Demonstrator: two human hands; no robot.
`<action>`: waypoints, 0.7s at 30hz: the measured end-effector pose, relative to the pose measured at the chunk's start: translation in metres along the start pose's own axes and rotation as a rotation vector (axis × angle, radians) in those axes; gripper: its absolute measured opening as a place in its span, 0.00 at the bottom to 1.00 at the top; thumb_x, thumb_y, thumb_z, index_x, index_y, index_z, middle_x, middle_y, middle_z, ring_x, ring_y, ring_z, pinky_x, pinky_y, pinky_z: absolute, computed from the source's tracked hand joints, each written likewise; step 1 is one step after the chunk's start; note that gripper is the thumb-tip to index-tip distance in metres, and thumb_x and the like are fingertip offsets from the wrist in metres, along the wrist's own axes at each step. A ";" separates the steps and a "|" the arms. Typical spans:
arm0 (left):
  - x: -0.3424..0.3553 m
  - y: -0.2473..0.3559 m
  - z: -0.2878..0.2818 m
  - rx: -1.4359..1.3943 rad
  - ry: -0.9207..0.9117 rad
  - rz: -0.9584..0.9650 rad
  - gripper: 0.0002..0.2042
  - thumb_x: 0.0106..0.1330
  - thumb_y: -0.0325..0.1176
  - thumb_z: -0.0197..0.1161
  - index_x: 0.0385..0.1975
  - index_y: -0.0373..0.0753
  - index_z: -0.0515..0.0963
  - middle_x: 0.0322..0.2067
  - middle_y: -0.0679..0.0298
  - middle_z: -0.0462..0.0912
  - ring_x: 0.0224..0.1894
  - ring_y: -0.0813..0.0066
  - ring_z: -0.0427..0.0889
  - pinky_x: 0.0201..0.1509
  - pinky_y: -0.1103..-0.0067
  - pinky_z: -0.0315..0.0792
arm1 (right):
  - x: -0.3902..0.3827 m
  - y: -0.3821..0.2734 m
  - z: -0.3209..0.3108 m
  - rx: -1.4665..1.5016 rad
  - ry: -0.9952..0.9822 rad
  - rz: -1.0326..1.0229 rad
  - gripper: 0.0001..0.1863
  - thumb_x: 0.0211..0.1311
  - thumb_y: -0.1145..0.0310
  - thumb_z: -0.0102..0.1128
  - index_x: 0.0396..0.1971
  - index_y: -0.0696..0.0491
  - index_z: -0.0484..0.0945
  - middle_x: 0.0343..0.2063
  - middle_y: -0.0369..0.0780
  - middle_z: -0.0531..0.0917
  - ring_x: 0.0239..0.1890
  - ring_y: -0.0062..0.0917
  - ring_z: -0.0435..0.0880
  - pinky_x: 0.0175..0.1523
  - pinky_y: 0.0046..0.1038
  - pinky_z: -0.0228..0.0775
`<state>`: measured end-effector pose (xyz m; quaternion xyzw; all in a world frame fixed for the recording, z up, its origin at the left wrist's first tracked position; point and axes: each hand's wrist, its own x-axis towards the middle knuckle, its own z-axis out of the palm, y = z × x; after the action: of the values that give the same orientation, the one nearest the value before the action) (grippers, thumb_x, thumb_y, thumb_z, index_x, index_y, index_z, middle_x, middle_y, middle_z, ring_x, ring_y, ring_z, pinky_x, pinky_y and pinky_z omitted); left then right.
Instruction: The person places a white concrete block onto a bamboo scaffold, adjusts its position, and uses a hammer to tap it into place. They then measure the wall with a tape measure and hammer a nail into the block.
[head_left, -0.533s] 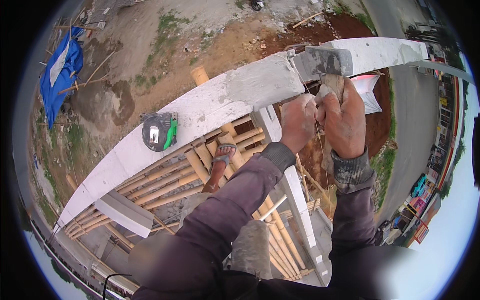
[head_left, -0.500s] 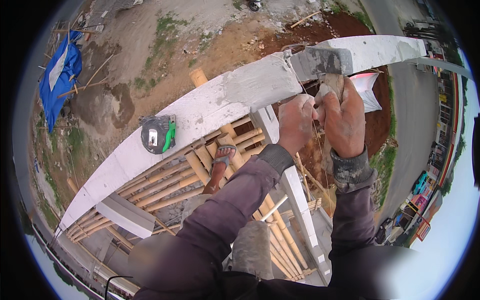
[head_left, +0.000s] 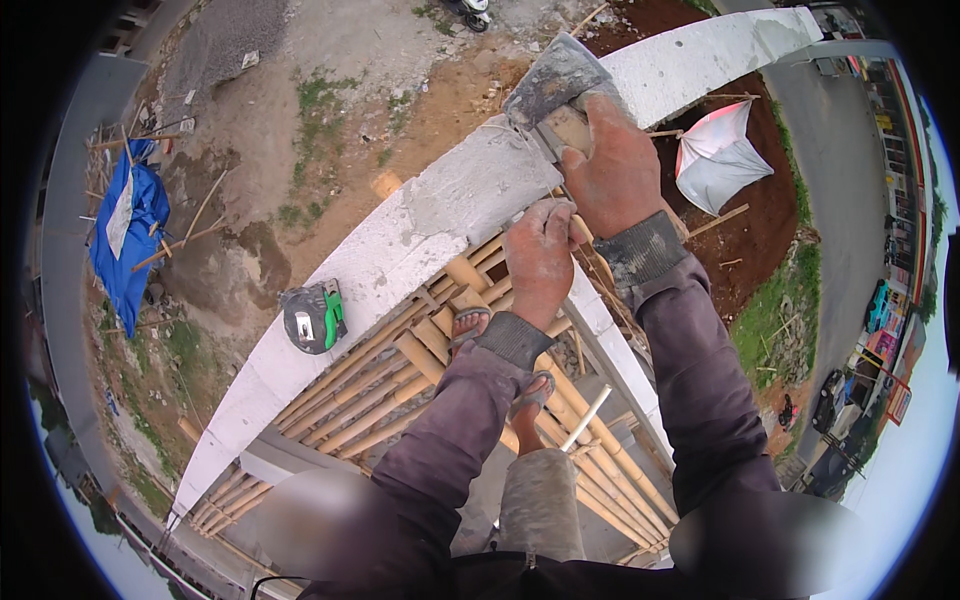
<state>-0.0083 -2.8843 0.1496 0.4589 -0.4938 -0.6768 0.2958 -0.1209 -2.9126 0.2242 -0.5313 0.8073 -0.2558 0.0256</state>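
My right hand (head_left: 615, 170) grips the wooden handle of a grey, mortar-caked trowel (head_left: 555, 80), whose blade lies on top of the white concrete beam (head_left: 420, 225). My left hand (head_left: 540, 255) is curled into a fist just below it, against the beam's inner edge. I cannot see anything inside that fist. Both sleeves are dark purple with grey cuffs. My sandalled feet (head_left: 468, 325) stand on bamboo poles (head_left: 400, 375) far below the hands.
A green and grey tape measure (head_left: 313, 317) lies on the beam to the left. Bamboo scaffolding runs along the beam's inner side. Far below are bare ground, a blue tarp (head_left: 125, 235), a white sheet (head_left: 720, 160) and a road with parked vehicles at right.
My right hand with the trowel has shifted up and left along the beam. The left hand has dropped slightly below it. The tape measure has not moved on the beam.
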 end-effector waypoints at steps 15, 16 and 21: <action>0.004 -0.012 0.019 -0.183 -0.068 -0.036 0.10 0.74 0.30 0.53 0.37 0.31 0.80 0.23 0.65 0.81 0.25 0.80 0.77 0.32 0.80 0.73 | -0.022 0.012 -0.033 0.538 -0.371 0.383 0.12 0.66 0.68 0.52 0.34 0.64 0.74 0.25 0.44 0.80 0.25 0.29 0.79 0.30 0.31 0.71; 0.003 -0.012 0.019 -0.172 -0.061 -0.041 0.10 0.74 0.30 0.52 0.37 0.32 0.80 0.23 0.65 0.80 0.25 0.80 0.77 0.32 0.80 0.73 | -0.026 0.012 -0.032 0.612 -0.323 0.405 0.12 0.65 0.68 0.52 0.32 0.64 0.72 0.26 0.48 0.80 0.27 0.38 0.81 0.33 0.37 0.71; -0.013 -0.008 0.006 -0.265 -0.003 -0.076 0.09 0.73 0.28 0.52 0.37 0.32 0.79 0.22 0.66 0.78 0.26 0.80 0.76 0.34 0.81 0.73 | -0.036 0.016 -0.020 0.637 -0.200 0.485 0.10 0.64 0.70 0.51 0.37 0.64 0.70 0.27 0.51 0.82 0.28 0.48 0.83 0.38 0.44 0.72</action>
<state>-0.0084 -2.8685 0.1471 0.4332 -0.3828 -0.7475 0.3271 -0.1254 -2.8690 0.2257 -0.3132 0.7832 -0.4263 0.3268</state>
